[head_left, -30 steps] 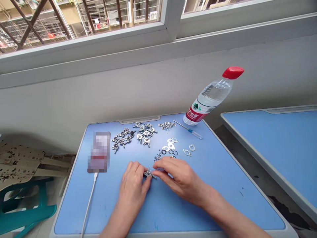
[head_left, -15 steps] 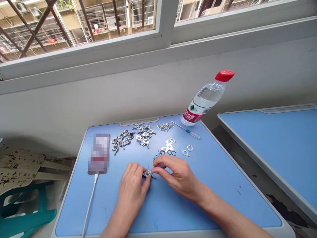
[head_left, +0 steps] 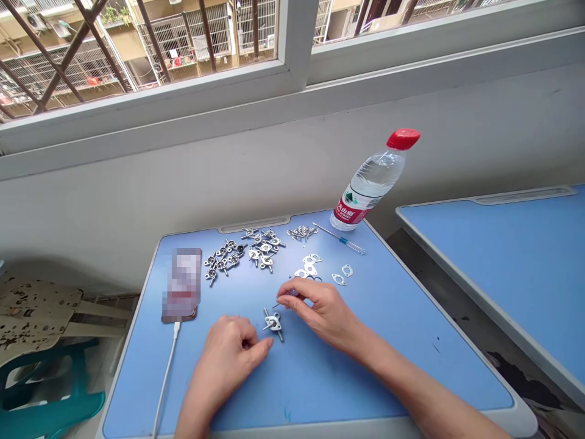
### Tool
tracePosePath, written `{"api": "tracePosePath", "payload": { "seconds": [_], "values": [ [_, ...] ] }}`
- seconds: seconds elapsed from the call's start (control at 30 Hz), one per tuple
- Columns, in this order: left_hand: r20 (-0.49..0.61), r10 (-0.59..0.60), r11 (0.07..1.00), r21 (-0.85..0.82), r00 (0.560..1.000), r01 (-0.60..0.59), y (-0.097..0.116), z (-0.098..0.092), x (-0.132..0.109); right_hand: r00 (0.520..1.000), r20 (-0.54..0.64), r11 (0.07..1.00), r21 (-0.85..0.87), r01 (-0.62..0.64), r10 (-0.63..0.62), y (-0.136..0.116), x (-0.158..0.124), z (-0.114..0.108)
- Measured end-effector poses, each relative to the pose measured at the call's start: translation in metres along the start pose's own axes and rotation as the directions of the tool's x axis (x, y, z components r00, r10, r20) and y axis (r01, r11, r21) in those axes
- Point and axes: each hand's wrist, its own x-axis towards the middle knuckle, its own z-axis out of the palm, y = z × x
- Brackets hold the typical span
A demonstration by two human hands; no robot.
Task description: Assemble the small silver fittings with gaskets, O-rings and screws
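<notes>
A small silver metal fitting [head_left: 273,323] with a flange and side stubs lies on the blue table between my hands, touched by neither. Just left of it rests my left hand [head_left: 226,353], empty, its fingers curled loosely and its thumb stretched towards the fitting. My right hand [head_left: 317,305] hovers up and right of the fitting with thumb and forefinger pinched. A thin, dark, pin-like piece [head_left: 275,305] pokes out from that pinch; the rest of it is hidden. Flat silver gasket plates [head_left: 309,267] lie behind the right hand, which covers some small parts.
Towards the back are dark-centred fittings [head_left: 222,261], silver fittings [head_left: 265,247] and small metal pieces [head_left: 301,232]. A screwdriver-like tool [head_left: 342,239] lies by a water bottle [head_left: 368,189]. At left is a phone [head_left: 181,283] with a white cable [head_left: 167,372]. Loose plates [head_left: 339,279] lie right.
My left hand has let go of the fitting and drawn back to the left. The fitting now lies turned on the table. My right hand has moved slightly up and away from it.
</notes>
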Motion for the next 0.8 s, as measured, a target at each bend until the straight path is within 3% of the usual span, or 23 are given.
{"api": "tracePosePath", "payload": {
  "seconds": [0.07, 0.17, 0.3, 0.53, 0.8],
  "values": [
    [-0.081, 0.027, 0.998, -0.061, 0.996, -0.032, -0.003, -0.004, -0.001, 0.999, -0.046, 1.0, -0.001, 0.005, -0.005, -0.001, 0.001, -0.006],
    [-0.188, 0.178, 0.979, -0.064, 0.966, -0.193, -0.006, -0.004, -0.002, 0.994, -0.106, 1.0, -0.015, 0.003, -0.004, -0.002, 0.002, -0.014],
    [-0.139, 0.358, 0.933, 0.034, 0.923, -0.357, -0.005, 0.006, -0.001, 0.992, -0.129, 0.999, -0.031, 0.015, -0.018, -0.004, 0.002, -0.018],
    [-0.098, 0.401, 0.908, 0.178, 0.911, -0.38, -0.002, 0.018, 0.004, 0.989, -0.105, 0.993, -0.067, 0.094, -0.101, -0.006, 0.002, -0.016],
    [-0.132, 0.376, 0.901, 0.282, 0.917, -0.329, 0.003, 0.024, 0.004, 0.993, -0.095, 0.99, -0.124, 0.061, -0.073, -0.007, 0.003, -0.018]
  ]
}}
